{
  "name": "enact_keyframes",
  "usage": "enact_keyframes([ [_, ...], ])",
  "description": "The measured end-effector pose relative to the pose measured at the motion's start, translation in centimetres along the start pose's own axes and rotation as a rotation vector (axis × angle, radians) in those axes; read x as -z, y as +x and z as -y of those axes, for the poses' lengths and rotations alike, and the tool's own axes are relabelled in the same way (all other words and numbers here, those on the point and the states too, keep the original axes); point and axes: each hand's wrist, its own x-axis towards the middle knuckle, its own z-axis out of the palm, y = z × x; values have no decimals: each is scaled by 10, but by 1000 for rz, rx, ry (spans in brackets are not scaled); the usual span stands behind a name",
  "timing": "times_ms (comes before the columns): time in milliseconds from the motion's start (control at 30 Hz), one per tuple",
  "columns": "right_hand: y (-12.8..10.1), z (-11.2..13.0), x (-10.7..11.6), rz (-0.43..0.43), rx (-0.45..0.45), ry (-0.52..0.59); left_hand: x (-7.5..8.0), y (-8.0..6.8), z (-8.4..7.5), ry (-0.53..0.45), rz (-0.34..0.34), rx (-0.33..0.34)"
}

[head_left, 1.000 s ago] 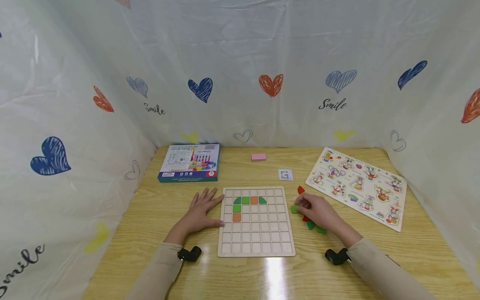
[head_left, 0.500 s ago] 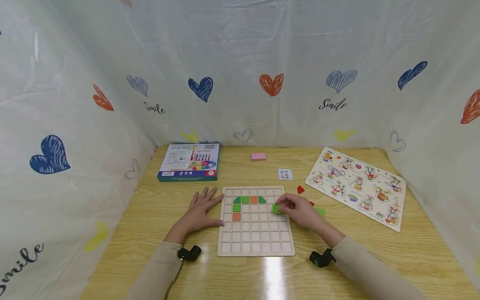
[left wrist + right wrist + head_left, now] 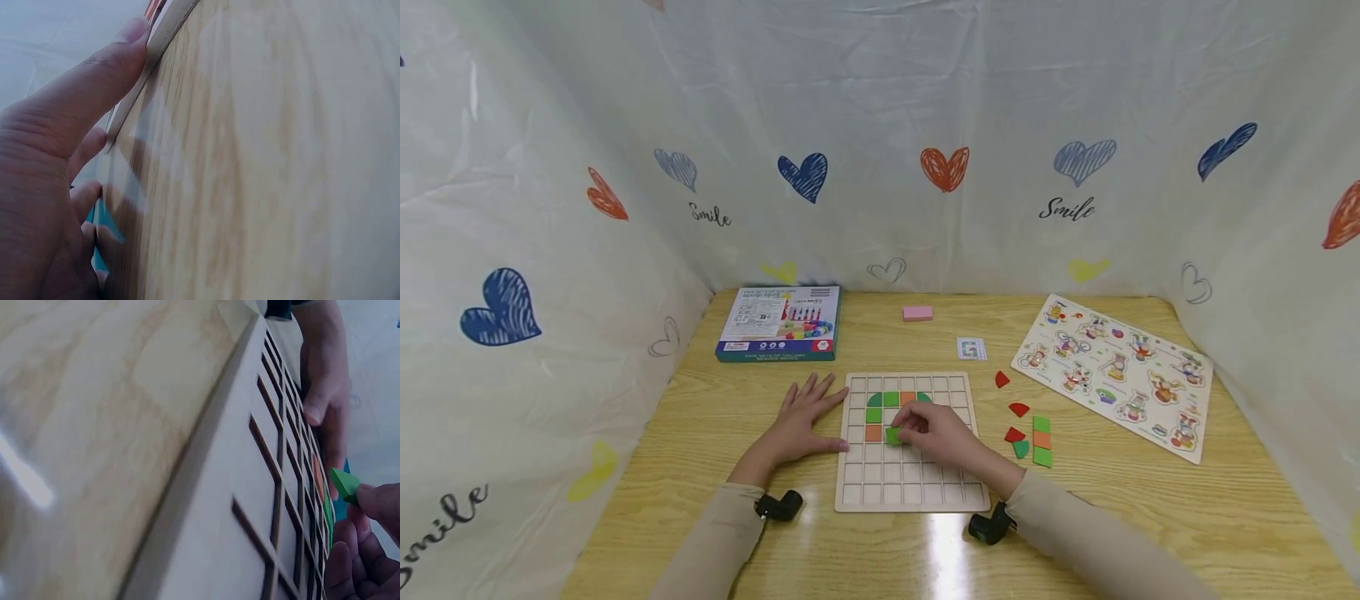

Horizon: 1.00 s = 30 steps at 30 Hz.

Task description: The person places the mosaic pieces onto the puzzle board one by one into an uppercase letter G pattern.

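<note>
My right hand (image 3: pixel 936 432) pinches a light green square tile (image 3: pixel 892 436) between thumb and fingertips, over the wooden grid board (image 3: pixel 912 497). In the right wrist view the green tile (image 3: pixel 345 485) is tilted at the fingertips, above the grid. Flat on the table at the board's left edge lies my left hand (image 3: pixel 801 425), fingers spread and the thumb touching the rim. Set in the board are an orange square (image 3: pixel 873 433), a green square (image 3: pixel 874 415) above it, and a top row of green and orange pieces, with a dark green rounded piece (image 3: pixel 876 401) at its left end.
Right of the board lie red quarter-round pieces (image 3: pixel 1018 409), a dark green one (image 3: pixel 1021 449) and a column of green and orange squares (image 3: pixel 1041 438). Behind are a small pattern card (image 3: pixel 972 349), a pink block (image 3: pixel 917 313), a box (image 3: pixel 778 325) and a picture puzzle board (image 3: pixel 1116 375).
My right hand has carried the green square tile leftward from the loose pieces to over the middle of the board, uncovering those pieces. The left hand has stayed in place.
</note>
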Motion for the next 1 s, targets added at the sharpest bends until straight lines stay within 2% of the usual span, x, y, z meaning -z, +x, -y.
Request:
enact_keyframes([
  [167,5,7,-18,46,44,-31,-1,0,1,5,-3,-1],
  [333,7,13,-28,61,77,-112,-1,0,1,2,-7,-5],
  [600,7,16,-31,76,65,-211,0,0,0,-6,-9,-7],
  [1000,6,15,-32,77,106,-230,-1,0,0,-1,-15,-7],
])
